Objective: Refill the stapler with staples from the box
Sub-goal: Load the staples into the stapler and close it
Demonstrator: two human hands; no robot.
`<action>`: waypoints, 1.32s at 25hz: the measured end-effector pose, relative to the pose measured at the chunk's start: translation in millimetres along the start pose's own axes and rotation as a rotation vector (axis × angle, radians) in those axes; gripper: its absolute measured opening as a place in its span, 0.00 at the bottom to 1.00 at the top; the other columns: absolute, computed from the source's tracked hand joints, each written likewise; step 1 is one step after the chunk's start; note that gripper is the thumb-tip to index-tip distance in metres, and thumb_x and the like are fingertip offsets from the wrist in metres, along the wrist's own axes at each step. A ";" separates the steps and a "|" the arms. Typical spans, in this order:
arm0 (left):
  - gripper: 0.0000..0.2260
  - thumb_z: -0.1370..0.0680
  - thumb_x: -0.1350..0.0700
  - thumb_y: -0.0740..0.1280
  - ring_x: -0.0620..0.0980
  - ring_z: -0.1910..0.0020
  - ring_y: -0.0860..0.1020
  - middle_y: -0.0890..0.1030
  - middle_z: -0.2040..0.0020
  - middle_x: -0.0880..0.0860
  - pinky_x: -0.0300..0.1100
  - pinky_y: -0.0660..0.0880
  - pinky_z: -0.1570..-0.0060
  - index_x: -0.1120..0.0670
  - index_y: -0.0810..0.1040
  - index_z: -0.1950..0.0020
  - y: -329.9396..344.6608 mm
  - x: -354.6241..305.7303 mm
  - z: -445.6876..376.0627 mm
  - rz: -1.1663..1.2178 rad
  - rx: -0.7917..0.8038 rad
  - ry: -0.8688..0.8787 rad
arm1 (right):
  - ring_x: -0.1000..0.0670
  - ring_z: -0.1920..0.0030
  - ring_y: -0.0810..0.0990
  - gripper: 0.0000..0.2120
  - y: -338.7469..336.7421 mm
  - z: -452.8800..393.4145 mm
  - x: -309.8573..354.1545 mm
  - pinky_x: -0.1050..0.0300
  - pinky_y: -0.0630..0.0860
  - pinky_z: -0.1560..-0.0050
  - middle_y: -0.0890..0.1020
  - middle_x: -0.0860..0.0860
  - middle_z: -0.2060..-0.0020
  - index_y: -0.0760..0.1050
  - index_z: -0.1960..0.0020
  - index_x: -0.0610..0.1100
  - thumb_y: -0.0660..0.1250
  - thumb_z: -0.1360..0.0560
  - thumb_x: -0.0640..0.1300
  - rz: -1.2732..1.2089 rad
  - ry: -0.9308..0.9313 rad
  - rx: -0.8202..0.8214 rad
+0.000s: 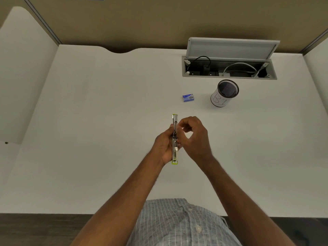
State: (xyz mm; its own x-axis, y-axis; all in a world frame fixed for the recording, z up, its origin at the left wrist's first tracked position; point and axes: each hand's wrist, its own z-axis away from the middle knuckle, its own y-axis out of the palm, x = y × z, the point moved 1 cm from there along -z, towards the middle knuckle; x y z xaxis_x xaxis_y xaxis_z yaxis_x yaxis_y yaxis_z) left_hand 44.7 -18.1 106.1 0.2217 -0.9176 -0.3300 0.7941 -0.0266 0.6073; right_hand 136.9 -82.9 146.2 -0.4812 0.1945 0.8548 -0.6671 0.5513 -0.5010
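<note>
Head view: left hand [164,146] in a clenched grip round the stapler [175,139], held above the white bench [106,103], opened out long with its metal channel facing up. Right hand [194,137] fingers curled, pinching at the stapler's middle. Blue staple box [188,98] lies farther back on the bench, beside a mesh cup [225,93].

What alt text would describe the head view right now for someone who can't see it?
Over a white desk, the left hand grips an opened silver stapler with lime-green ends while the right hand pinches at its middle. A small blue staple box lies closed beyond, beside a black mesh cup with a white label.
</note>
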 end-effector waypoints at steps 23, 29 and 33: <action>0.13 0.17 0.51 0.59 0.45 0.73 0.71 0.75 0.68 0.51 0.37 0.68 0.71 0.58 0.77 0.52 3.6 -18.6 -8.0 0.140 0.031 0.005 | 0.56 0.42 0.77 0.25 -1.1 11.6 -20.3 0.55 0.79 0.44 0.74 0.55 0.38 0.72 0.31 0.50 0.66 0.26 0.36 0.170 -0.045 0.180; 0.12 0.18 0.52 0.61 0.46 0.71 0.73 0.75 0.65 0.52 0.37 0.71 0.70 0.59 0.78 0.51 -0.2 -20.4 -10.6 0.178 0.046 0.017 | 0.56 0.33 0.73 0.45 -14.8 6.0 -13.4 0.66 0.71 0.34 0.66 0.59 0.30 0.60 0.23 0.55 0.80 0.33 0.49 0.038 -0.022 0.502; 0.10 0.20 0.52 0.65 0.46 0.67 0.72 0.75 0.64 0.52 0.37 0.73 0.65 0.59 0.78 0.49 4.4 -13.3 1.5 0.078 0.087 0.014 | 0.57 0.32 0.74 0.44 -11.6 -2.6 -10.3 0.63 0.70 0.31 0.70 0.56 0.29 0.63 0.24 0.53 0.81 0.33 0.48 -0.213 0.177 0.432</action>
State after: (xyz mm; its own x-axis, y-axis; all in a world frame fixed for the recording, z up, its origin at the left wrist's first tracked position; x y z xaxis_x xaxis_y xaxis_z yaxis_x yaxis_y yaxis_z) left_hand 44.4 -6.7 114.3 0.2895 -0.9126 -0.2888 0.7218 0.0100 0.6921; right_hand 151.0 -89.2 143.5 -0.2302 0.2692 0.9352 -0.9321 0.2153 -0.2914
